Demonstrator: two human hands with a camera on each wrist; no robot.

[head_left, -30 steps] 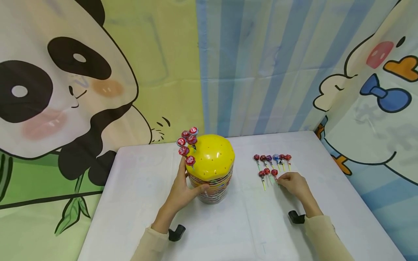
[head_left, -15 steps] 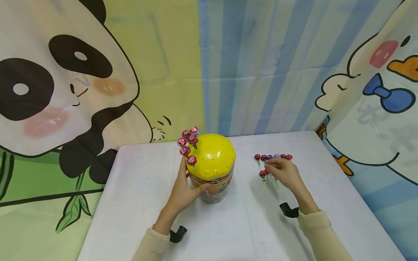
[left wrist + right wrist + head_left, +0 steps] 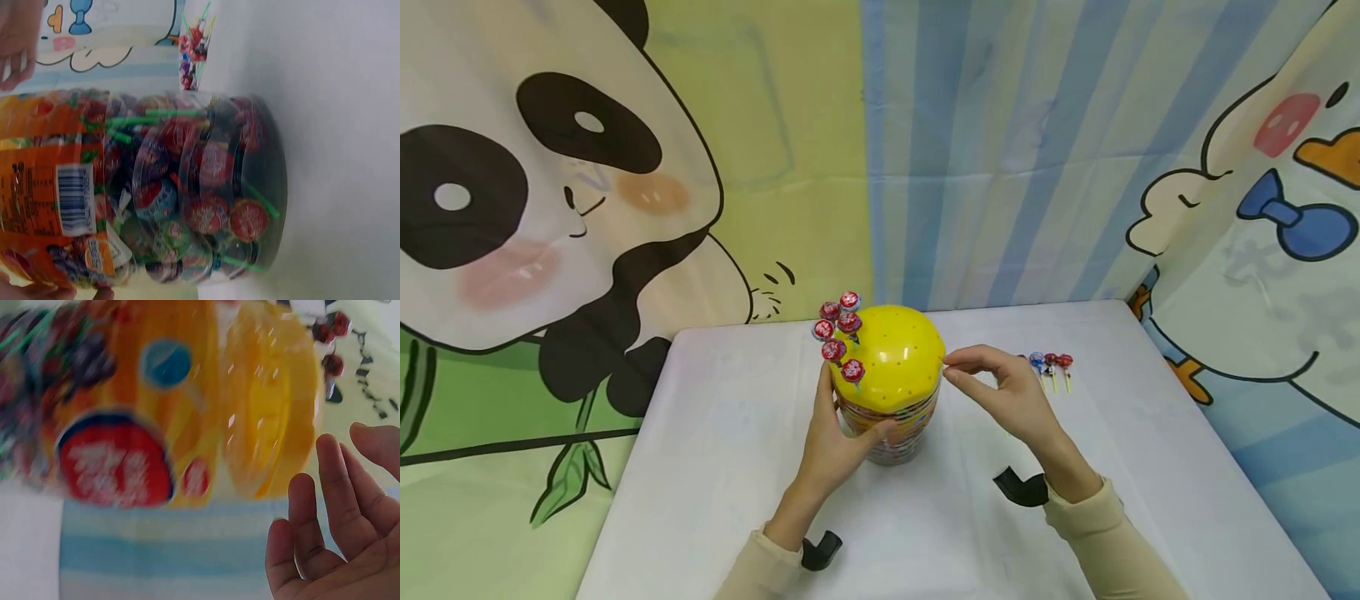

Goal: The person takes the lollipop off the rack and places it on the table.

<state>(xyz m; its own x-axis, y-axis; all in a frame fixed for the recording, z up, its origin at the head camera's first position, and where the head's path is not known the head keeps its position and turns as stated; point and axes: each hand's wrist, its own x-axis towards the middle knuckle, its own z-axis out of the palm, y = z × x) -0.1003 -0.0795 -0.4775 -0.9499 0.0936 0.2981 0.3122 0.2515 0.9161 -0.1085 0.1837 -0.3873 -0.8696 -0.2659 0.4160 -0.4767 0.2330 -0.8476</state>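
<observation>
My left hand (image 3: 835, 454) grips the side of a clear candy jar (image 3: 904, 435), thumb across the front. Its yellow lid (image 3: 895, 350) is dotted with small holes. Several red-wrapped lollipops (image 3: 852, 372) stand upright along the lid's left edge. In the left wrist view, more lollipops (image 3: 209, 215) fill the jar below an orange label (image 3: 44, 200). My right hand (image 3: 1011, 396) has its fingertips right at the lid's right edge. The right wrist view shows its fingers (image 3: 337, 500) loosely bent, the thumb apart, nothing seen between them.
Loose lollipops (image 3: 1050, 361) lie on the white table (image 3: 722, 467) to the right, partly hidden behind my right hand. Curtains printed with a panda (image 3: 587, 208) and a white duck (image 3: 1262, 267) hang behind and beside the table. Black wrist mounts (image 3: 1021, 487) stick out from both wrists.
My right hand has moved left from the loose lollipops to the lid's right edge. My left hand keeps holding the jar; the head view has shifted slightly.
</observation>
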